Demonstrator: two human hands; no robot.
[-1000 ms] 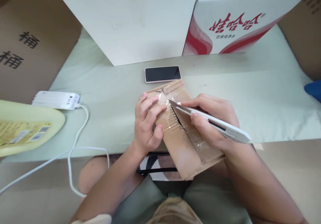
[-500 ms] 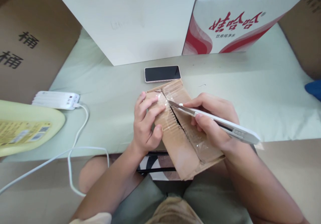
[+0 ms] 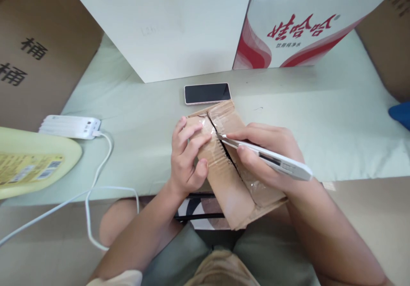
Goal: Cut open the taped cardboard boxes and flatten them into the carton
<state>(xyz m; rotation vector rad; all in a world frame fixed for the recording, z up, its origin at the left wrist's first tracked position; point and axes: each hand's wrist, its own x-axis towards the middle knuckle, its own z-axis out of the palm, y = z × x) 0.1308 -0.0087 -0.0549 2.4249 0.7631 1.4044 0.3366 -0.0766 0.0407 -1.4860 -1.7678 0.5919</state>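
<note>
A small brown cardboard box (image 3: 229, 200) with clear tape lies tilted at the table's near edge, partly over my lap. A dark slit runs along its top seam, and the tape looks torn around it. My left hand (image 3: 188, 156) grips the box's left side, fingers resting on the top flap. In my right hand (image 3: 272, 153) is a white utility knife (image 3: 285, 164), held in a closed grip above the box's right half. Its blade is out, with the tip in the slit near the far end.
A smartphone (image 3: 207, 93) lies just beyond the box. Behind it stand a large white carton (image 3: 166, 30) and a red-and-white carton (image 3: 288, 30). At left are a white power bank (image 3: 70, 126) with a cable, a pale yellow bottle (image 3: 35, 162) and a brown carton (image 3: 45, 64).
The knife in my right hand has moved slightly toward me along the seam, and its handle has shifted left. The slit shows wider at the far end. My left hand stays put.
</note>
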